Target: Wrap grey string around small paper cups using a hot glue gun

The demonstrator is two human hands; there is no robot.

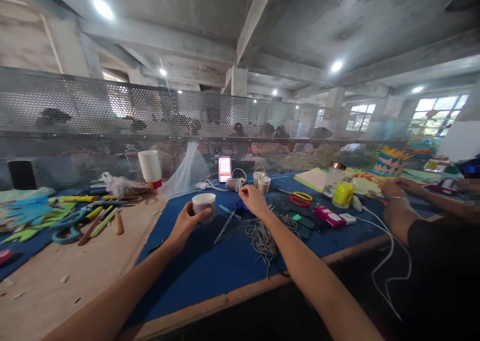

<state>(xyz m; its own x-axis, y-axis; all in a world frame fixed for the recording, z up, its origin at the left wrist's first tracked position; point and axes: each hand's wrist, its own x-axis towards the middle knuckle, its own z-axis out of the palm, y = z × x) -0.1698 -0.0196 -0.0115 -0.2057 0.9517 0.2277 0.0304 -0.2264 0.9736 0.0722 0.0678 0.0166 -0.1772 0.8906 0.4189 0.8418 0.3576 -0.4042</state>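
My left hand (189,223) is wrapped round a white paper cup (203,201) whose lower part looks wound with grey cord; the cup stands upright. My right hand (252,200) is closed, fingertips pinched together beside a cord-wrapped cup lying on its side (234,184). Whatever those fingertips hold is too small to make out. Beneath my right wrist lies a tangled heap of grey cord (264,236) on the blue mat (195,271). Two small cups (263,183) stand behind my right hand.
Red-and-yellow scissors (301,199), a pink box (329,217) and a yellow bottle (343,193) lie or stand to the right. Another person's arms (401,206) rest at far right. Stacked cups (149,167) and tools (92,216) are at left; a lit phone (224,169) stands behind.
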